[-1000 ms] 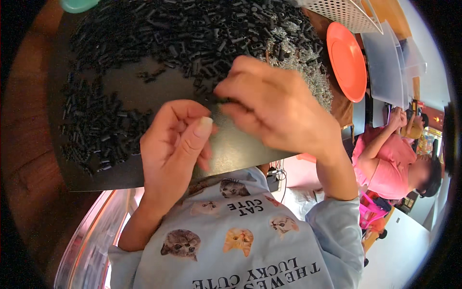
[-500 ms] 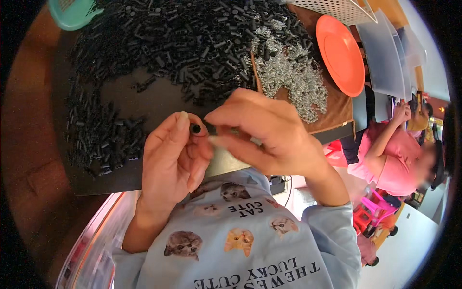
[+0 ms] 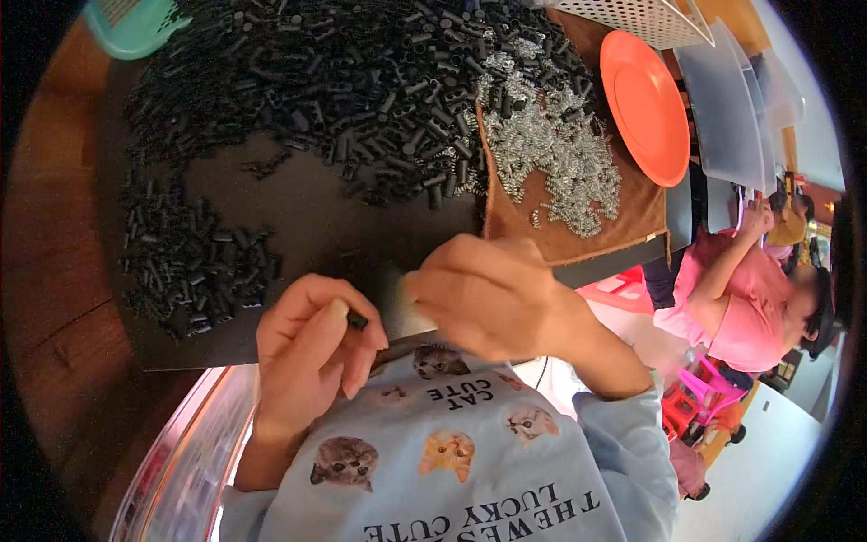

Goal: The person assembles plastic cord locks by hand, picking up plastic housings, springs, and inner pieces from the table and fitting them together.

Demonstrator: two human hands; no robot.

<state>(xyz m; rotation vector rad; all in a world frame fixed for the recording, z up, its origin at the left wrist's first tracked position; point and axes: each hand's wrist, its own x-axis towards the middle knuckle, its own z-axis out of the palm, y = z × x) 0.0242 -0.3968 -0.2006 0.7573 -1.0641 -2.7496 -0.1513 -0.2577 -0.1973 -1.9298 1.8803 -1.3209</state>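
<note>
My left hand (image 3: 312,339) pinches a small black plastic tube (image 3: 358,320) between thumb and forefinger, low over the front edge of the table. Just to its right is my right hand (image 3: 492,298), fingers curled and their tips smeared by motion. Whether anything is in those tips cannot be seen. Beyond both hands spreads a big heap of black plastic tubes (image 3: 334,81). A smaller group of black pieces (image 3: 194,262) lies at the left. Small metal coil springs (image 3: 560,149) are piled on a brown cloth (image 3: 528,237) to the right.
An orange-red plate (image 3: 643,108) stands beside the springs. Behind it are a white perforated basket (image 3: 641,20) and clear plastic bins (image 3: 731,108). A green basin (image 3: 135,32) sits far left. Another person in pink (image 3: 731,303) is at the right.
Both hands have come down, nearer my body. The black tube in my left hand has turned from showing its round end to lying more sideways. My right fingers are more curled.
</note>
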